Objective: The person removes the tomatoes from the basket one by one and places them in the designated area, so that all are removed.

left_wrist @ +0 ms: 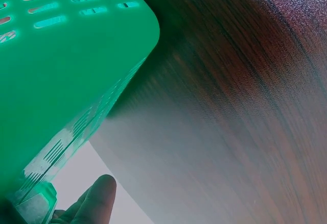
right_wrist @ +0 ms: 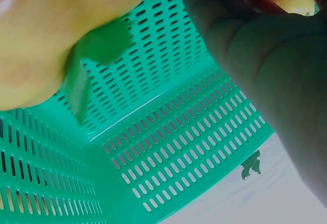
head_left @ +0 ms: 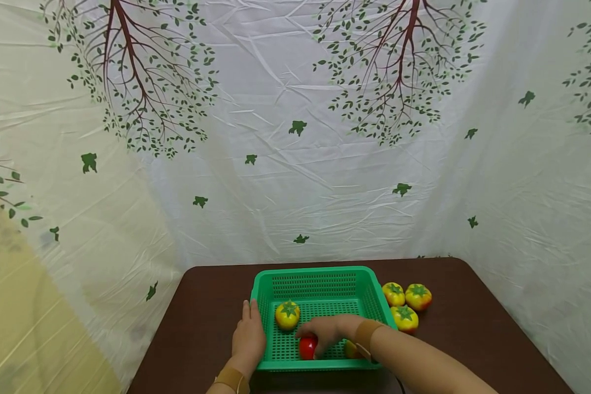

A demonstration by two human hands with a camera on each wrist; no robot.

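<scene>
Head view: right hand (head_left: 329,330) grips red fruit (head_left: 306,348), right of left hand (head_left: 249,335).

Basket (head_left: 285,365) smooth plastic; red fruit (head_left: 306,348) glossy; table (head_left: 202,317) wood-grained.

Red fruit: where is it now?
In the head view, the red fruit is inside the green basket, at its near side, gripped by the right hand.

Bearing a green basket (head_left: 325,364) on the dark brown, wood-grained surface (head_left: 202,317); also carrying three yellow-and-red fruits (head_left: 418,297) with green tops, clustering just right of the basket.
</scene>
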